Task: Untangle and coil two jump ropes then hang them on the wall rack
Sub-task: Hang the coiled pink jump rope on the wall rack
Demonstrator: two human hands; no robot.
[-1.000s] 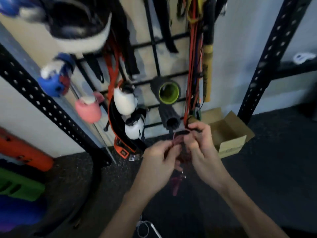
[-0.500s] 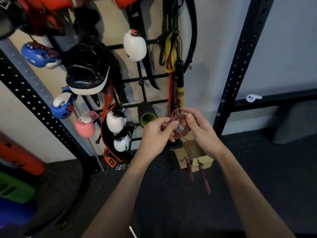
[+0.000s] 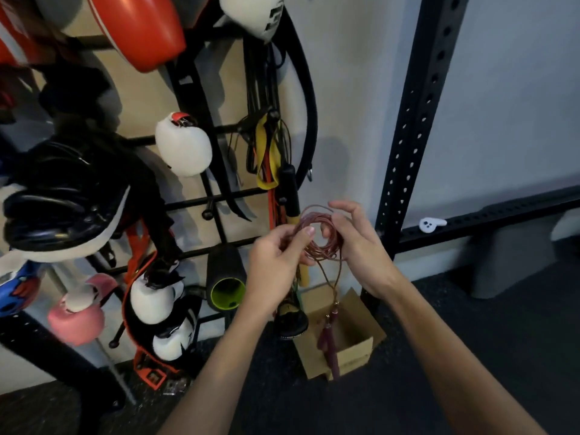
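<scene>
A thin dark-red jump rope (image 3: 317, 237) is wound into a small coil and held up in front of the black wall rack (image 3: 219, 196). My left hand (image 3: 276, 255) pinches the coil's left side between thumb and fingers. My right hand (image 3: 357, 243) grips the right side, its fingers curled around the loops. The rope's two maroon handles (image 3: 329, 343) dangle below the coil on short tails. A second jump rope cannot be picked out among the hanging gear.
The rack holds boxing gloves (image 3: 183, 146), black headgear (image 3: 62, 199), straps, a yellow band (image 3: 266, 152) and foam rollers (image 3: 224, 277). An open cardboard box (image 3: 351, 350) sits on the dark floor. A black perforated upright (image 3: 414, 120) stands at right.
Both hands have lifted the coil higher, toward the rack's middle bars. The view has tilted upward. The handles now hang lower over the box.
</scene>
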